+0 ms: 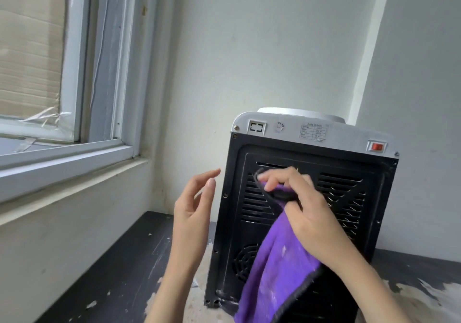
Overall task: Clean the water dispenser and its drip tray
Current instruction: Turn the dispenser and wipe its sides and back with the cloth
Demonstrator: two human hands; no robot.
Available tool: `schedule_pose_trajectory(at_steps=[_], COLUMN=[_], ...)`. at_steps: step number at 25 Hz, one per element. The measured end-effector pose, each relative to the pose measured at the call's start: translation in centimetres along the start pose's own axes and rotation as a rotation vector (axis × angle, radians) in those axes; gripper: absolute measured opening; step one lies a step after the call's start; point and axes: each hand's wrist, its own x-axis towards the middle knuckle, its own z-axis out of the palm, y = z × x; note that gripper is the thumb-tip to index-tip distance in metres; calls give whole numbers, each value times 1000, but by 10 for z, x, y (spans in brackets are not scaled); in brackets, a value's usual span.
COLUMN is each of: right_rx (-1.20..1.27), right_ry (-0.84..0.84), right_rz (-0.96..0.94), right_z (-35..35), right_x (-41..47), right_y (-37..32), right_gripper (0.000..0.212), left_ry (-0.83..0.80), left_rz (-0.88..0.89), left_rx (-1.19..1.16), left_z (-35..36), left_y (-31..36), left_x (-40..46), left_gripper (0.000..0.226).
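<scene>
The water dispenser (349, 197) stands with its back toward me: a dusty black vented panel below a white top band with a red switch (377, 147). My right hand (309, 212) pinches a purple cloth (279, 267) with a dark hem against the upper vents; the cloth hangs down over the panel. My left hand (194, 212) hovers just left of the dispenser with relaxed fingers, holding nothing and apart from the casing. The drip tray is out of sight.
The dispenser sits on a dark, scuffed counter (119, 272) with flaking patches. A window frame and sill (74, 163) run along the left. White walls close in behind and to the right.
</scene>
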Motion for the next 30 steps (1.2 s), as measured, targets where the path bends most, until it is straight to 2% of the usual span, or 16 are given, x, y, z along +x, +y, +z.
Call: schedule_pose_trajectory(at_steps=[2, 5, 9, 13, 16, 17, 19, 21, 22, 23, 24, 25, 27, 30], right_rx=[74, 181, 163, 5, -28, 97, 598, 993, 1031, 973, 808, 593, 162, -603], right_ry=[-47, -60, -26, 41, -19, -43, 24, 295, 449, 554, 607, 594, 444, 271], right_rz=[5, 80, 201, 306, 399, 446, 571, 588, 559, 526, 488, 427, 295, 88], right_z=[-6, -17, -35, -60, -79, -83, -89, -91, -89, -86, -82, -77, -63, -42], right_x=[-19, -33, -46, -58, -74, -80, -90, -91, -90, -87, -83, -77, -60, -34], right_y=[0, -1, -16, -21, -15, -13, -14, -10, -5, -1, 3, 7, 17, 42], right_gripper=[59, 42, 29, 25, 21, 21, 20, 18, 20, 24, 31, 37, 51, 67], left_ry=[20, -76, -283, -391, -373, -353, -347, -372, -376, -378, -378, -372, -357, -309], left_rz=[57, 47, -133, -123, -73, -62, -70, -43, 2, 71, 163, 261, 398, 458], left_rx=[4, 0, -31, 124, 270, 305, 364, 446, 492, 545, 612, 686, 817, 989], left_z=[6, 16, 29, 43, 52, 56, 66, 75, 77, 78, 78, 78, 81, 91], left_y=[12, 26, 40, 56, 60, 60, 59, 53, 48, 40, 32, 22, 7, -12], left_x=[-10, -26, -51, -53, -44, -41, -36, -35, -35, -36, -36, -35, -34, -32], left_gripper=[13, 12, 43, 12, 10, 12, 14, 14, 12, 11, 18, 28, 52, 71])
